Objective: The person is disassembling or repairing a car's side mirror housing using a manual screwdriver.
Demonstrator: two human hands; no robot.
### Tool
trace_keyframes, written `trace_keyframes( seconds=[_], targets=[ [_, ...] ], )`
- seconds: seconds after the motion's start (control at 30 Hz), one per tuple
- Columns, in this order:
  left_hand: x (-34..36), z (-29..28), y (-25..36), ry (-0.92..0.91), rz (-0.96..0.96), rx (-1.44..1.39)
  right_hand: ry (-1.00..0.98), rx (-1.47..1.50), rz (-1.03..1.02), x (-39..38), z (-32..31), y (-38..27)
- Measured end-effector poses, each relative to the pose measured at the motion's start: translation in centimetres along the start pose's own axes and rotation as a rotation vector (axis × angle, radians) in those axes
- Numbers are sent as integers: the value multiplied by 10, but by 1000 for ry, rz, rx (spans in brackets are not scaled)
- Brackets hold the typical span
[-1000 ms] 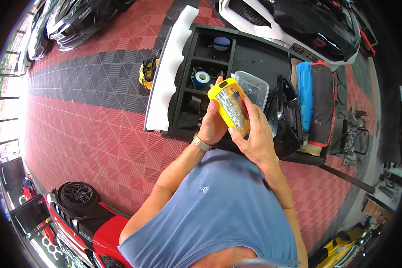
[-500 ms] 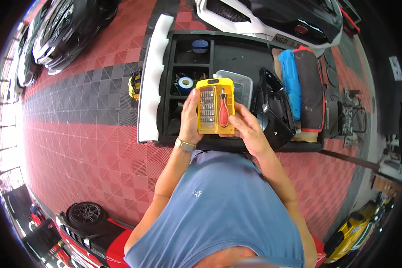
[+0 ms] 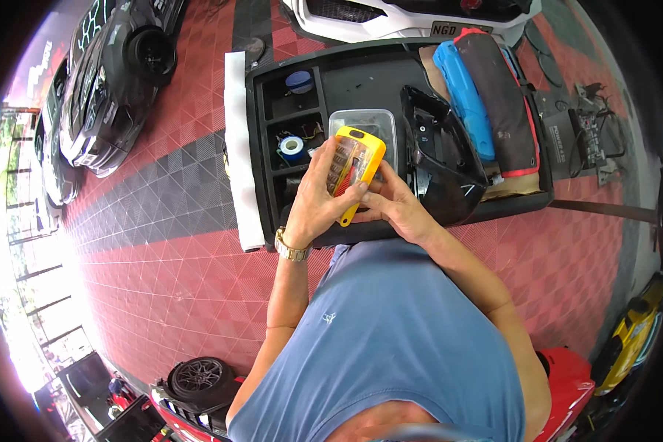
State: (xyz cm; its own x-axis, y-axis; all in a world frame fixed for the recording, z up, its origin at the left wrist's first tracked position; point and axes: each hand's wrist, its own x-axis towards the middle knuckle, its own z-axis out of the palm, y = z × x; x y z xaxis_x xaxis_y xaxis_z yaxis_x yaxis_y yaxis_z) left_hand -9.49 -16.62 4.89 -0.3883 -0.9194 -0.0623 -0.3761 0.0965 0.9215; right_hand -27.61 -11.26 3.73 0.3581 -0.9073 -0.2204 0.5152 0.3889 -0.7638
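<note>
Above the black tool tray (image 3: 361, 62), both hands grip a yellow screwdriver bit set case (image 3: 373, 162) with a clear cover, its side edge now tilted into view. Bits and a red-handled screwdriver show through the cover, partly hidden by my fingers. My left hand (image 3: 313, 206) covers the case's left face, thumb toward its lower middle. At the lower right edge, my right hand (image 3: 401, 210) holds the case between thumb and fingers. Just behind it lies a clear plastic container (image 3: 365, 118) in the tray.
Left compartments hold a blue-lidded round item (image 3: 299, 82) and a blue-white tape roll (image 3: 292, 149). To the right lie a glossy black plastic part (image 3: 457, 173), a blue case (image 3: 465, 103) and a dark red-edged tool roll (image 3: 502, 107). A white car (image 3: 412, 29) stands beyond.
The case has turned from facing me to a tilted angle, showing its side. My left hand has shifted across its front and the thumbs have come close together. The head view has moved.
</note>
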Motion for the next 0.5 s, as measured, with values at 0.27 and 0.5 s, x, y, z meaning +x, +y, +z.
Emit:
trace_keyframes(
  seconds=[0.27, 0.5],
  targets=[
    [4, -2, 4, -123, 89, -7, 3, 125, 18, 0, -9, 7],
    [1, -4, 6, -120, 64, -5, 6, 73, 18, -3, -5, 4]
  ],
)
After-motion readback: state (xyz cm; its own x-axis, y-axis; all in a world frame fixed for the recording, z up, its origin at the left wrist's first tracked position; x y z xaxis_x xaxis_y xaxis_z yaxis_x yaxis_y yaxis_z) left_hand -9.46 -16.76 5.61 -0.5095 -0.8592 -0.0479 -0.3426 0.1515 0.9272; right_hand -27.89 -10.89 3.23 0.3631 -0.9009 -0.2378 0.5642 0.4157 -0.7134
